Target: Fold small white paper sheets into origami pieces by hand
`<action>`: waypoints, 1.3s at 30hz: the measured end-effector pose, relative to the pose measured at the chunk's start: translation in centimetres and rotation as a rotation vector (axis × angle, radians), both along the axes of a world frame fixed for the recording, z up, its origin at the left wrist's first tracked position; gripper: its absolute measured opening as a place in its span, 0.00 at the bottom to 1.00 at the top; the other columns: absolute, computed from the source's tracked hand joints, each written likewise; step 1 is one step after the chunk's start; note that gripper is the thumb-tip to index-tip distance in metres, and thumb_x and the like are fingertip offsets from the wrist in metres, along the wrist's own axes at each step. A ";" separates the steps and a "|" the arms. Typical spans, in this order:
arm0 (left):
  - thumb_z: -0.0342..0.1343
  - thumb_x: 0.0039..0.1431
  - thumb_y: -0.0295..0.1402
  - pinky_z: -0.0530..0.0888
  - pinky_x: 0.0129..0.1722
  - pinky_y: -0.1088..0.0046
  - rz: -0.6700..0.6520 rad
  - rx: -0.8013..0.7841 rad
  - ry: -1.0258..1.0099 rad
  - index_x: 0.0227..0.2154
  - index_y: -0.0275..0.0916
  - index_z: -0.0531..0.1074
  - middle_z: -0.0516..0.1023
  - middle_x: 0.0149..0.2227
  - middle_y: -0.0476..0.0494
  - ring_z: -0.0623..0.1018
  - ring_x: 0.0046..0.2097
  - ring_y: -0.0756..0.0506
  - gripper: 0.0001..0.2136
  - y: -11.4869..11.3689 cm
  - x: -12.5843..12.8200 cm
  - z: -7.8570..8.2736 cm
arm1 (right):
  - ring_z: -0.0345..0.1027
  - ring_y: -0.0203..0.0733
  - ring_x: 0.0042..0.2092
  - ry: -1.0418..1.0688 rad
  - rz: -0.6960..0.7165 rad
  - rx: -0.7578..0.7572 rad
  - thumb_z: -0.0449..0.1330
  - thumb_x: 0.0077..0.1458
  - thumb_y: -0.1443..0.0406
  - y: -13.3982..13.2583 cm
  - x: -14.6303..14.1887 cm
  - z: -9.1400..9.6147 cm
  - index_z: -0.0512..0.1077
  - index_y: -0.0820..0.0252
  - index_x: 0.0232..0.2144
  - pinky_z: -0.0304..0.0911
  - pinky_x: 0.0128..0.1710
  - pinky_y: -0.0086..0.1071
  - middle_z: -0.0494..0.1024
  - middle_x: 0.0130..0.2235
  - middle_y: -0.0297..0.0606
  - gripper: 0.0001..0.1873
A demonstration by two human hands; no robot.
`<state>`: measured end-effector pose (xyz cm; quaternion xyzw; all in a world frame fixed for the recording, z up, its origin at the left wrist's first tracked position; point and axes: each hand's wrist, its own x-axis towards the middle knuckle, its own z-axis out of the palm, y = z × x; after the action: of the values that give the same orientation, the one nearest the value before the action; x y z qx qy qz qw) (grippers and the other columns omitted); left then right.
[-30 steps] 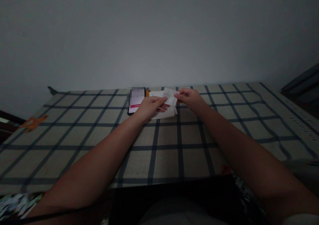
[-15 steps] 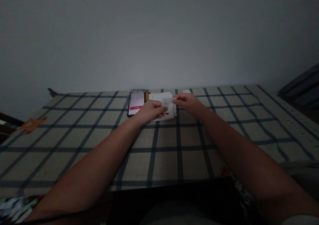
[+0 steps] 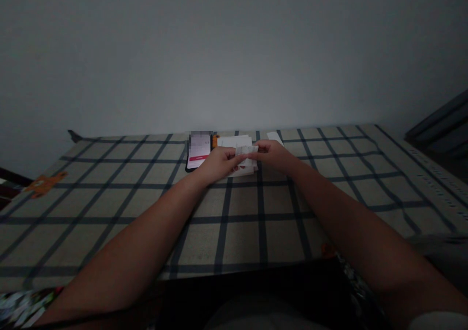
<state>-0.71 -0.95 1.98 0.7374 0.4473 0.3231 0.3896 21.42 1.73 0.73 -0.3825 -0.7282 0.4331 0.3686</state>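
Observation:
A small slip of white paper [image 3: 245, 150] with faint grey print is pinched between both hands. My left hand [image 3: 221, 162] is closed on its left side, thumb on top. From the right, my right hand [image 3: 272, 153] grips the slip's other edge, its fingers meeting the left thumb. Behind and under the hands lie several white paper sheets [image 3: 234, 141], partly covered by the fingers. A phone [image 3: 198, 153] with a lit screen and a red bar lies just left of my left hand. Part of another white piece [image 3: 275, 137] shows behind my right hand.
The checked cloth [image 3: 234, 242] covers the surface up to the grey wall [image 3: 234, 52]. An orange figure [image 3: 46, 184] is on the cloth at the left. A dark striped fabric [image 3: 442, 120] stands at the far right.
My right hand has moved slightly down and its fingers have come closer to the left thumb. The slip now looks folded or bent shorter. More of the white piece behind shows.

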 end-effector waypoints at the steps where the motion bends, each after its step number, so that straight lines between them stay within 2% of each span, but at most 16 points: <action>1: 0.62 0.61 0.46 0.61 0.22 0.76 0.006 -0.019 -0.007 0.23 0.38 0.76 0.71 0.19 0.50 0.67 0.21 0.51 0.18 0.0 0.0 0.0 | 0.68 0.39 0.32 0.009 -0.005 -0.005 0.70 0.49 0.53 0.1 0.0 -0.1 0.77 0.59 0.28 0.63 0.34 0.33 0.78 0.29 0.34 0.15; 6: 0.65 0.59 0.44 0.61 0.22 0.78 -0.015 -0.100 -0.024 0.22 0.38 0.76 0.74 0.19 0.49 0.68 0.21 0.52 0.17 0.5 0.0 0.0 | 0.70 0.41 0.35 0.084 -0.002 -0.044 0.68 0.48 0.55 0.5 0.0 -0.2 0.77 0.59 0.31 0.64 0.38 0.34 0.80 0.33 0.36 0.14; 10: 0.63 0.62 0.41 0.59 0.22 0.79 -0.017 -0.098 0.021 0.25 0.36 0.79 0.74 0.19 0.49 0.67 0.21 0.53 0.15 0.7 -0.5 0.1 | 0.64 0.38 0.31 0.004 -0.046 0.000 0.63 0.53 0.50 0.7 0.1 -0.4 0.73 0.59 0.26 0.58 0.34 0.33 0.72 0.27 0.33 0.18; 14: 0.63 0.63 0.39 0.63 0.23 0.79 -0.020 -0.132 -0.028 0.27 0.36 0.80 0.74 0.20 0.49 0.69 0.22 0.53 0.13 0.8 -0.3 0.0 | 0.60 0.36 0.29 0.103 -0.081 -0.026 0.63 0.51 0.48 1.3 -0.2 -1.0 0.69 0.58 0.23 0.55 0.32 0.32 0.68 0.24 0.29 0.21; 17: 0.68 0.59 0.43 0.70 0.27 0.77 0.037 -0.178 -0.153 0.27 0.35 0.81 0.79 0.23 0.46 0.74 0.25 0.51 0.14 1.2 0.6 -0.2 | 0.62 0.35 0.29 0.202 -0.117 -0.092 0.66 0.49 0.46 1.9 -0.6 -1.5 0.70 0.58 0.25 0.58 0.31 0.31 0.70 0.25 0.29 0.22; 20: 0.73 0.52 0.46 0.72 0.29 0.76 0.223 -0.153 -0.338 0.25 0.35 0.78 0.79 0.25 0.46 0.75 0.26 0.51 0.18 1.9 1.9 -0.3 | 0.70 0.36 0.31 0.315 -0.089 -0.202 0.70 0.51 0.48 2.3 -0.8 -1.7 0.72 0.58 0.29 0.67 0.34 0.31 0.76 0.28 0.31 0.21; 21: 0.74 0.51 0.46 0.72 0.29 0.76 0.264 -0.166 -0.421 0.26 0.35 0.79 0.80 0.27 0.45 0.75 0.27 0.51 0.18 2.2 2.4 -0.4 | 0.72 0.36 0.31 0.319 -0.081 -0.201 0.71 0.51 0.50 2.4 -0.8 -1.8 0.74 0.58 0.30 0.68 0.35 0.30 0.78 0.29 0.33 0.19; 24: 0.75 0.48 0.44 0.72 0.30 0.77 0.251 -0.246 -0.571 0.31 0.34 0.81 0.82 0.32 0.43 0.79 0.32 0.49 0.18 3.0 3.9 -0.9 | 0.73 0.34 0.31 0.318 -0.165 -0.164 0.72 0.52 0.59 2.9 -0.3 -1.8 0.75 0.60 0.29 0.68 0.36 0.29 0.80 0.29 0.34 0.12; 26: 0.77 0.44 0.44 0.74 0.32 0.76 0.253 -0.259 -0.637 0.29 0.34 0.81 0.81 0.30 0.45 0.78 0.32 0.50 0.18 3.5 4.6 -1.5 | 0.74 0.33 0.31 0.336 -0.209 -0.173 0.71 0.55 0.61 3.2 0.3 -1.7 0.74 0.60 0.28 0.70 0.38 0.29 0.81 0.29 0.35 0.11; 27: 0.77 0.42 0.44 0.74 0.32 0.76 0.262 -0.249 -0.674 0.28 0.34 0.80 0.80 0.29 0.45 0.78 0.32 0.50 0.19 3.8 4.7 -1.8 | 0.75 0.34 0.31 0.329 -0.201 -0.194 0.71 0.54 0.62 3.3 0.5 -1.7 0.74 0.60 0.27 0.71 0.38 0.30 0.82 0.29 0.35 0.11; 29: 0.78 0.39 0.43 0.75 0.34 0.74 0.201 -0.242 -0.743 0.34 0.35 0.83 0.83 0.33 0.44 0.79 0.34 0.49 0.21 4.1 4.8 -2.4 | 0.76 0.35 0.30 0.299 -0.130 -0.244 0.72 0.53 0.64 3.3 1.0 -1.5 0.72 0.60 0.27 0.72 0.38 0.31 0.82 0.28 0.35 0.12; 30: 0.78 0.39 0.43 0.76 0.37 0.72 0.154 -0.248 -0.761 0.37 0.35 0.83 0.84 0.36 0.43 0.80 0.35 0.48 0.23 4.1 4.7 -2.6 | 0.76 0.35 0.30 0.294 -0.111 -0.265 0.73 0.53 0.65 3.2 1.1 -1.5 0.71 0.59 0.26 0.73 0.37 0.31 0.81 0.27 0.35 0.13; 32: 0.78 0.40 0.43 0.77 0.41 0.71 0.121 -0.237 -0.776 0.36 0.33 0.84 0.85 0.36 0.41 0.81 0.36 0.47 0.22 4.1 4.2 -2.8 | 0.76 0.34 0.30 0.312 -0.092 -0.267 0.72 0.53 0.66 2.9 1.1 -1.3 0.70 0.59 0.27 0.73 0.37 0.30 0.81 0.27 0.34 0.13; 35: 0.78 0.41 0.43 0.74 0.37 0.72 0.162 -0.193 -0.753 0.31 0.33 0.83 0.84 0.31 0.43 0.78 0.32 0.49 0.20 3.7 3.6 -2.7 | 0.77 0.35 0.31 0.319 -0.090 -0.241 0.72 0.54 0.64 2.5 0.7 -1.3 0.70 0.59 0.27 0.74 0.37 0.30 0.81 0.27 0.33 0.13; 39: 0.77 0.42 0.46 0.72 0.32 0.73 0.213 -0.148 -0.701 0.33 0.34 0.85 0.82 0.28 0.46 0.76 0.29 0.49 0.21 3.2 3.4 -2.3 | 0.77 0.36 0.33 0.338 -0.007 -0.214 0.74 0.50 0.62 2.2 0.2 -1.5 0.74 0.59 0.35 0.74 0.37 0.31 0.83 0.32 0.34 0.14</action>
<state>2.64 2.21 -0.32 0.5012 0.3830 0.5615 0.5356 21.66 3.89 -0.81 -0.3438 -0.6043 0.5649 0.4443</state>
